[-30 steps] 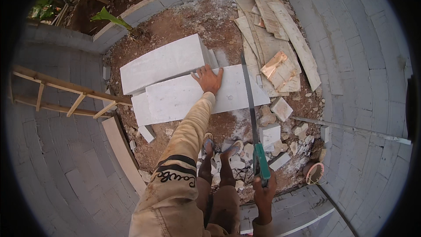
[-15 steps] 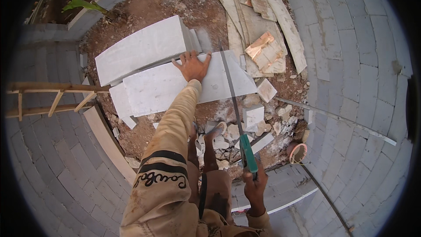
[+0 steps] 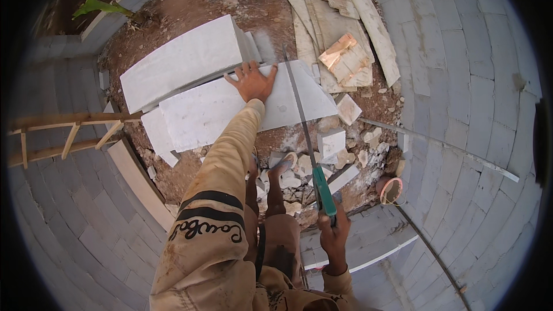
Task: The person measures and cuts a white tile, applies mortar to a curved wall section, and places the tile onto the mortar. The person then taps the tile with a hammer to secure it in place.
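My left hand lies with spread fingers on the top face of a white lightweight block, its fingertips at the far edge. In my right hand is the green handle of a handsaw, with the fingers wrapped round it. The long narrow blade lies across the block to the right of my left hand, its tip reaching past the far edge. Whether the teeth have cut into the block cannot be made out. A second, thicker white block rests just behind the first.
Broken block pieces and rubble lie around my feet. Boards are stacked at the far right, near a long metal bar and a small bucket. A wooden ladder stands left. Grey block walls enclose the spot.
My right hand has pushed the saw forward and away from me, so its handle sits nearer the block. My left hand stays on the block. The whole view has shifted slightly.
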Demonstrator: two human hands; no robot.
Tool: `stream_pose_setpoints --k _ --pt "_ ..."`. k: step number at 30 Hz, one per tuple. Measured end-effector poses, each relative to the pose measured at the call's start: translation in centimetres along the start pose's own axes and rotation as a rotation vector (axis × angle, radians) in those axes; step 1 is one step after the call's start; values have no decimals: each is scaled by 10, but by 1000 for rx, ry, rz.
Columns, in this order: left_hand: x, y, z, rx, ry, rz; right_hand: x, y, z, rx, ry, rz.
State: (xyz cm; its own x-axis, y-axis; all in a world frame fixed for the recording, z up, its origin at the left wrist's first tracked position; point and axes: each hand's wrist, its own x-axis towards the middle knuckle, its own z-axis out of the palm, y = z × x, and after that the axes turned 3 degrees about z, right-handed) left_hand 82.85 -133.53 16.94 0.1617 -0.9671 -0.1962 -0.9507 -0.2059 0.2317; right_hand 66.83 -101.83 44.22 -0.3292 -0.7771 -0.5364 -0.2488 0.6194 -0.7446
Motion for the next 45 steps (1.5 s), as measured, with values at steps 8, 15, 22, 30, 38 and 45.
stream_pose_setpoints --k 8,15,22,30,38,45 --pt "0 1 -4 -12 0 10 -7 12 9 -56 50 -2" --pt "1 3 -17 -16 -159 -8 -9 5 22 -6 61 6" --pt "1 2 -12 1 -121 2 -14 -10 27 -76 66 28" --pt "3 3 -11 -5 -131 -12 -12 5 22 -77 113 -80" --pt "1 2 0 52 30 22 -16 -6 8 -78 24 -8" --pt "4 -2 8 33 19 5 -13 -29 2 55 -59 123"
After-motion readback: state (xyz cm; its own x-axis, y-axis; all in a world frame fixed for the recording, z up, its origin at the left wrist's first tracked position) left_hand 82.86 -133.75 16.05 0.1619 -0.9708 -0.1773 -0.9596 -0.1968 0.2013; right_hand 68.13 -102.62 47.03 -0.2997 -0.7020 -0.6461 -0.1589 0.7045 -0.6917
